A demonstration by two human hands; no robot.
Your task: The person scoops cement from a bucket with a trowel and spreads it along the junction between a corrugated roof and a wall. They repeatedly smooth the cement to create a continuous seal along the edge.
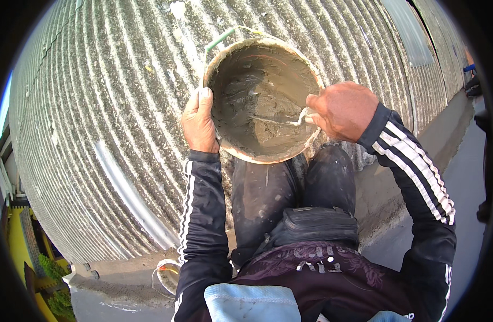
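L hand (202,121), curled, grips bkt (269,159) rim, L side. R hand (343,111), closed, holds trowel (300,116), blade at mortar (238,80). Bkt posn.: by knees (331,156), over roof (123,107). Status (est.): mortar wet, approx. mixed; qty. left in bkt, i.e. unused.

Head cam (L fisheye), downward
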